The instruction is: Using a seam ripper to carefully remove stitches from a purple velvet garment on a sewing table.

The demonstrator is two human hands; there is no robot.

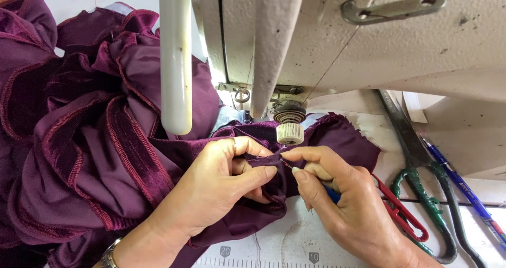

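Plum satin fabric [105,157] is lying bunched on the counter [295,241] under the sewing machine [369,41]. The left hand [221,189] is pinching a fold; the right hand [342,199] is closing its fingers on a blue-handled seam ripper [331,193], whose tip could be snagging the weave if pushed hard.

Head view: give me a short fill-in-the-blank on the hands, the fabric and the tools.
1. The left hand pinches a fold of ____ fabric.
2. The right hand holds a small tool with a ____ handle against the fold.
3. The red thread snips lie to the ____ of the green-handled scissors.

Missing words: purple; blue; left
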